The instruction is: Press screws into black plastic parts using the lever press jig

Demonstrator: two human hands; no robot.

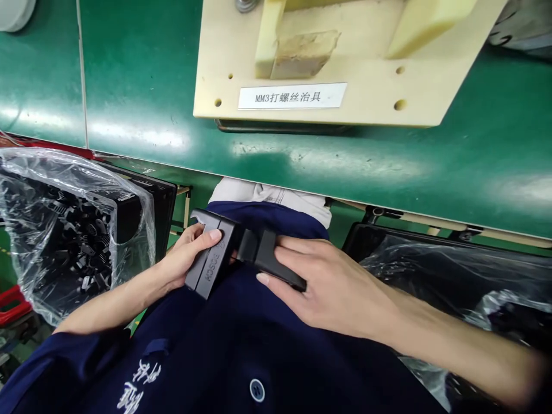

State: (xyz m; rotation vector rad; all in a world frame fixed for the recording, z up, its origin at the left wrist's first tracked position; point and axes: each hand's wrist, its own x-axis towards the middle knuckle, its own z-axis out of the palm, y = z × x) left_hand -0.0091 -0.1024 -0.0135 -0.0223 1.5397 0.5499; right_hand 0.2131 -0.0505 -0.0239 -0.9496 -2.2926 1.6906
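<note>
Close to my body, below the table's front edge, my left hand (190,253) grips a black block-shaped housing (211,259) marked BOSCH, its thumb on the upper face. My right hand (319,276) is closed around a black angled part (276,261), thumb below and fingers above. The two black pieces meet or nearly meet between my hands; whether they are joined cannot be made out. Some fingertips of my left hand are hidden behind the housing.
A cream fixture plate (366,106) with a printed label lies on the green table (159,103). At the left, a plastic-lined bin (129,218) holds several small black parts. Another plastic-lined black bin (414,253) stands at the right, under the table edge.
</note>
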